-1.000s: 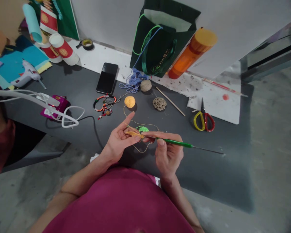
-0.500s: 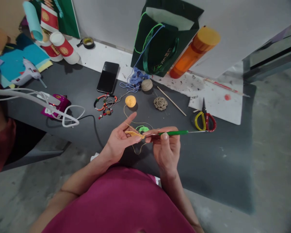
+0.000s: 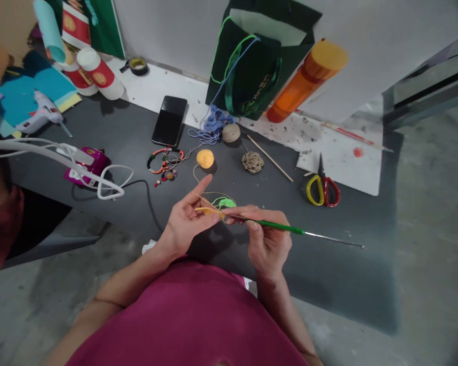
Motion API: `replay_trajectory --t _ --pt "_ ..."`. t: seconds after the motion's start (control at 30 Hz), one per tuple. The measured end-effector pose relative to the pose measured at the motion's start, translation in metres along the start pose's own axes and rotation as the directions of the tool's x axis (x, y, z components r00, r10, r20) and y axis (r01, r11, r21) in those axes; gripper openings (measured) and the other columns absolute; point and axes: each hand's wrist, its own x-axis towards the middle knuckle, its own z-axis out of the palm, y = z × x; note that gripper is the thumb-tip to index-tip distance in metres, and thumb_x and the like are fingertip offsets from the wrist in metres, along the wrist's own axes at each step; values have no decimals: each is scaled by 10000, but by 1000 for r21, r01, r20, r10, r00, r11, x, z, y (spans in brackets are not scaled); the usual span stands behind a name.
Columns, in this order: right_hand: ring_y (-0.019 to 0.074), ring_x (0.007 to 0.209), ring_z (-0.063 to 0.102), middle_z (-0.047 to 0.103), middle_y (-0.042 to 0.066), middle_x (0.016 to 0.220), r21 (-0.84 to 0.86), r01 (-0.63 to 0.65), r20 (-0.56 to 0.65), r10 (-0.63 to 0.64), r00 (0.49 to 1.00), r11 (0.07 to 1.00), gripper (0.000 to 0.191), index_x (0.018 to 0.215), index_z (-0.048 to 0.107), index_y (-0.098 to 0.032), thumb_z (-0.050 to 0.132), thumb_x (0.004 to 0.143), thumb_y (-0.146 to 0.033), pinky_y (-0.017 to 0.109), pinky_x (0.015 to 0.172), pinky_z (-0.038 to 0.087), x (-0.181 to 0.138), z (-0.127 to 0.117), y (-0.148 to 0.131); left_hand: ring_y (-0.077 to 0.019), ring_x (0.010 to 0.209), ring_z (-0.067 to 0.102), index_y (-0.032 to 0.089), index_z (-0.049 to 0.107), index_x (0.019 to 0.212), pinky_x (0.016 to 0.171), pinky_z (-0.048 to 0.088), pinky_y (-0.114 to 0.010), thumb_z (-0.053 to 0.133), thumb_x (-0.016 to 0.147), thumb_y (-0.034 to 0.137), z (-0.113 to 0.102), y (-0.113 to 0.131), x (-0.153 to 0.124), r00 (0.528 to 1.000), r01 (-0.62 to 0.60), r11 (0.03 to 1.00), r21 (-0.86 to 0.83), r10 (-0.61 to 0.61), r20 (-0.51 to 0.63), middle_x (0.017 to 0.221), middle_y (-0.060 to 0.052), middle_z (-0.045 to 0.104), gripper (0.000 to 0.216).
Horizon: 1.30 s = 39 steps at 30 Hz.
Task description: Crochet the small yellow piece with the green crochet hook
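Note:
My left hand (image 3: 185,218) pinches a small strip of yellow crochet work (image 3: 208,210), its index finger raised with yellow yarn running over it. That yarn leads back to a yellow yarn ball (image 3: 205,159) on the table. Closed around the green handle of a crochet hook (image 3: 280,225) is my right hand (image 3: 269,239). The hook's near tip meets the yellow work at my left fingertips; its other metal end points right. Just behind the fingers lies some bright green yarn (image 3: 226,203), partly hidden.
Scissors (image 3: 322,188) lie at right, near a thin stick (image 3: 270,158) and a beige crocheted rosette (image 3: 252,162). A phone (image 3: 170,121), bracelets (image 3: 164,160) and blue yarn (image 3: 216,124) sit behind. White cables (image 3: 53,150) cross the left side. A dark paper bag (image 3: 255,61) stands at the back.
My right hand has turned and shifted slightly right and down. The crochet hook now slants, its free end lower and clear of the scissors. My left hand has barely moved.

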Motion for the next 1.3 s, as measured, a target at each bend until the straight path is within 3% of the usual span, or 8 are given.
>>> replay_trajectory --t 0.13,0.27,0.47,0.7,0.83,1.03,1.17,1.3 --pt "195 905 796 825 36 980 -142 96 78 -86 993 985 237 1143 672 -277 554 993 -135 373 779 632 0 -2 0 -89 659 596 220 562 1487 676 492 -224 896 698 220 2 2 -2 999 -27 998 55 29 -36 719 39 655 857" --pt "202 911 797 829 58 1036 -242 175 122 -149 981 954 270 1167 699 -280 606 962 -131 371 767 626 -3 -2 2 -105 680 606 212 558 1489 712 508 -241 900 681 195 7 6 -4 996 -57 989 135 65 -54 729 31 678 877" --pt "218 905 796 835 34 1036 -213 105 -27 -113 993 971 372 1163 740 -341 667 905 -83 400 757 624 -12 4 9 -112 693 623 238 518 1522 731 526 -249 883 718 220 7 3 -3 998 -58 996 61 59 -5 733 29 684 883" --pt "206 852 796 842 13 963 -135 33 -132 -51 990 990 293 1082 776 -340 688 907 -121 388 738 633 -11 8 8 -117 674 623 263 515 1524 734 540 -265 888 694 191 5 -1 -2 998 -59 998 10 59 -37 710 40 668 913" --pt "216 941 793 837 20 1060 -177 60 -75 -74 994 982 356 1129 766 -347 693 894 -91 414 802 632 -12 6 11 -115 666 625 255 483 1544 726 538 -262 889 694 197 7 -1 -2 998 -53 999 2 53 -16 702 44 672 944" --pt "221 883 792 836 28 1058 -385 205 9 -219 976 900 455 1215 734 -354 733 853 -78 404 727 638 -14 4 14 -117 706 637 231 458 1557 752 532 -254 873 717 173 10 0 -4 995 -93 995 47 95 -36 726 34 703 940" --pt "200 811 775 834 9 975 -342 144 -71 -179 981 929 386 1146 762 -373 738 862 -113 382 687 629 -14 7 14 -87 651 610 213 483 1537 699 497 -228 896 672 162 9 2 -2 996 88 991 -97 -86 22 685 63 677 960" --pt "192 768 771 833 2 910 -201 59 -167 -94 982 978 277 1064 789 -355 719 888 -153 378 684 628 -15 12 17 -66 603 575 166 464 1546 646 452 -213 890 678 157 8 3 1 955 295 929 -222 -282 89 639 75 650 967"
